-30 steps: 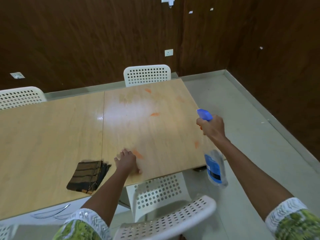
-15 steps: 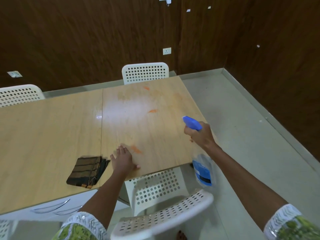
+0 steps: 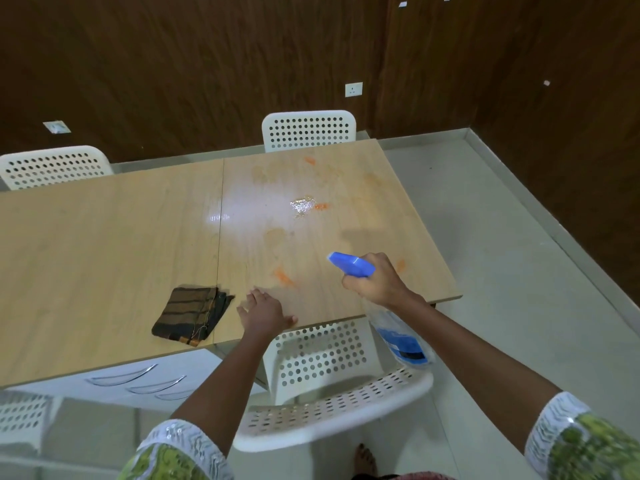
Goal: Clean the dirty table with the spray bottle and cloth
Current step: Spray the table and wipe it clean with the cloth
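A light wooden table (image 3: 104,258) carries orange smears (image 3: 283,276) and a wet patch (image 3: 303,205) on its right half. My right hand (image 3: 379,284) grips the clear spray bottle (image 3: 398,336) by its neck, the blue nozzle pointing left over the table's near right part. The bottle's body hangs below the table edge. My left hand (image 3: 265,311) rests flat on the table near the front edge. A folded dark striped cloth (image 3: 192,315) lies just left of that hand, apart from it.
A white perforated chair (image 3: 329,386) stands right in front of me, pushed toward the table. Two more white chairs (image 3: 308,131) stand along the far side. Dark wood walls enclose the room, and grey floor (image 3: 519,271) opens to the right.
My right hand has moved the spray bottle left and over the table. A wet patch has appeared near the middle orange smear. My left hand has stayed on the table.
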